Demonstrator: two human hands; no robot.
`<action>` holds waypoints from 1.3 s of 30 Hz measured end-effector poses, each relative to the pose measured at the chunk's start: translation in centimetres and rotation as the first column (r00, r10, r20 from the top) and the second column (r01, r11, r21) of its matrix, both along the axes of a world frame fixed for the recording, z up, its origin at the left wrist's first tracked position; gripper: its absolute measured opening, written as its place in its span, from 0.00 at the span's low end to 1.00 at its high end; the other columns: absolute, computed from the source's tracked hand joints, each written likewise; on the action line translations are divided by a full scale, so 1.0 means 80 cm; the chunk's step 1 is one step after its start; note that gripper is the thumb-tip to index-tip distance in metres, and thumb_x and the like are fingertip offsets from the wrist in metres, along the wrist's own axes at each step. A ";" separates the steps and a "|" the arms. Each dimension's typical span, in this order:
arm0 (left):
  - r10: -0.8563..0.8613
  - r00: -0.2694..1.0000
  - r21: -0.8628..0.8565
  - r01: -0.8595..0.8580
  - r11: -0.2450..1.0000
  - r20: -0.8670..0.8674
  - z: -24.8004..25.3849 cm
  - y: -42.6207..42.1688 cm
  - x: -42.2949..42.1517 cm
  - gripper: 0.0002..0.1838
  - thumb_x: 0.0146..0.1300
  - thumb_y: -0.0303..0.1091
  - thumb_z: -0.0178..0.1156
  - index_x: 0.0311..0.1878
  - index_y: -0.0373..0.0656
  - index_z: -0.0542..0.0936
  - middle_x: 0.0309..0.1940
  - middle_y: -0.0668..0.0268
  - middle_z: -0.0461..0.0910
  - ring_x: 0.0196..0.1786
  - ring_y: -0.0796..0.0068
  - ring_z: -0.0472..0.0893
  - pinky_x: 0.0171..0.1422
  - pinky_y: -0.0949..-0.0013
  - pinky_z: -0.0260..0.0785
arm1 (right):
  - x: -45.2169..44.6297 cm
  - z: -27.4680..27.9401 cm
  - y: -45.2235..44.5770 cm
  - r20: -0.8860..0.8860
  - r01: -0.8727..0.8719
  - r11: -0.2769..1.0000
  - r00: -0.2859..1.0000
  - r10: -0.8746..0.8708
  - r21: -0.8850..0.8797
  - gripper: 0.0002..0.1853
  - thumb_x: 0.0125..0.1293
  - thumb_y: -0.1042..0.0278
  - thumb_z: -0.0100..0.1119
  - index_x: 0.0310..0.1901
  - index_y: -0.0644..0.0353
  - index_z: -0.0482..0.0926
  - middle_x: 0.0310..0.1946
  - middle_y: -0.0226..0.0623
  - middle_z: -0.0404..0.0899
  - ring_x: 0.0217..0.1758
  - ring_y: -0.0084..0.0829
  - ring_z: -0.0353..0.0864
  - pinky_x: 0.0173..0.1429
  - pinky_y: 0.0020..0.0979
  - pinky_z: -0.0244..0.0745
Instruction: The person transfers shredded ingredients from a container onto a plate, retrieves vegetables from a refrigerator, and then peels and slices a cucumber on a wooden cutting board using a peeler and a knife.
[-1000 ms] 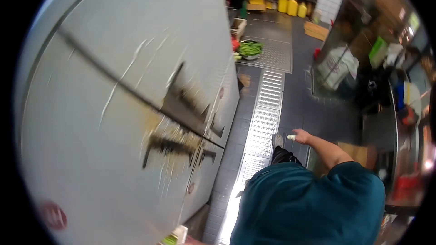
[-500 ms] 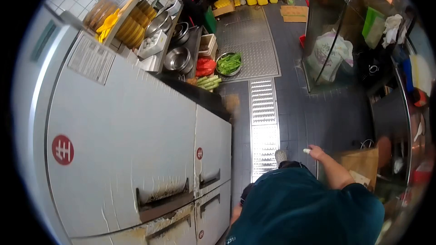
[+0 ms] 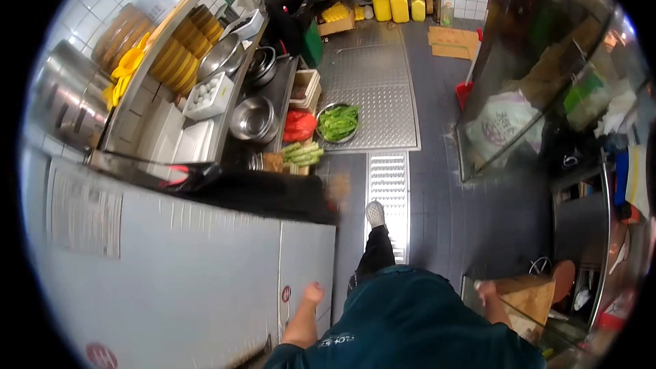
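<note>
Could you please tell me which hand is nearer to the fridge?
The left hand, close beside the fridge; the right hand is across the body from it.

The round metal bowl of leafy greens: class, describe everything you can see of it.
The round, silvery metal bowl sits upright on the floor, at the near left corner of the textured metal floor plate. Bright green leafy vegetables fill it loosely, hiding its inside. Neither hand touches it. Close on its left is a red plastic bag; whether they touch is unclear.
</note>
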State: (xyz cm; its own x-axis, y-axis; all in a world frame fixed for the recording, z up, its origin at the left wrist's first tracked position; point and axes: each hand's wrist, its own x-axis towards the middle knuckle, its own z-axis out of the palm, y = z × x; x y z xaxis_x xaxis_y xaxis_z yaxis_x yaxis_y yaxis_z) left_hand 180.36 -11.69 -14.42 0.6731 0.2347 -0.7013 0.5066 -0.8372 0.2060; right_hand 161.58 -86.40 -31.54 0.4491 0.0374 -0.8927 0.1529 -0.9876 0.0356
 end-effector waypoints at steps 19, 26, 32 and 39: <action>-0.148 0.870 -0.102 0.220 0.970 0.471 0.052 -0.021 0.782 0.16 0.69 0.40 0.59 0.46 0.35 0.83 0.41 0.41 0.85 0.49 0.37 0.83 0.55 0.44 0.76 | 0.688 0.234 0.146 0.098 0.730 0.040 -0.037 -0.994 0.683 0.18 0.69 0.53 0.68 0.38 0.65 0.86 0.24 0.28 0.75 0.31 0.24 0.70 0.36 0.37 0.68; 0.010 0.889 -0.102 0.042 0.994 0.457 0.025 -0.010 0.944 0.19 0.70 0.35 0.58 0.59 0.38 0.83 0.49 0.46 0.87 0.53 0.47 0.88 0.59 0.53 0.78 | 0.804 0.133 0.135 0.093 0.864 0.316 0.305 -0.948 0.392 0.16 0.72 0.55 0.63 0.43 0.62 0.87 0.29 0.41 0.81 0.35 0.28 0.79 0.41 0.38 0.73; -0.002 0.920 0.051 -0.019 0.998 0.391 0.013 -0.011 1.074 0.16 0.70 0.35 0.59 0.57 0.39 0.84 0.45 0.47 0.87 0.51 0.43 0.86 0.58 0.50 0.78 | 0.934 0.113 0.100 -0.138 0.948 0.260 0.287 -0.948 0.185 0.17 0.73 0.55 0.60 0.51 0.61 0.86 0.40 0.42 0.87 0.45 0.35 0.87 0.49 0.37 0.80; -0.111 0.844 0.102 0.067 0.993 0.524 0.010 -0.029 1.286 0.16 0.69 0.31 0.61 0.55 0.33 0.83 0.48 0.43 0.86 0.52 0.42 0.84 0.59 0.50 0.77 | 1.143 0.140 0.029 -0.182 0.958 -0.274 -0.257 -0.949 0.079 0.27 0.74 0.53 0.61 0.67 0.62 0.76 0.56 0.40 0.83 0.57 0.36 0.84 0.62 0.38 0.79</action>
State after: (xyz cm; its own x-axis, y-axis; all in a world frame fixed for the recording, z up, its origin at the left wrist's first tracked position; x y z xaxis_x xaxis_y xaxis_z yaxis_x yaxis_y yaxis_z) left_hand 283.25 -14.04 -13.66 0.9568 0.1943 -0.2162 0.2623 -0.8976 0.3544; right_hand 253.05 -84.07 -20.32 0.0318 -0.2990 -0.9537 -0.9902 0.1202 -0.0707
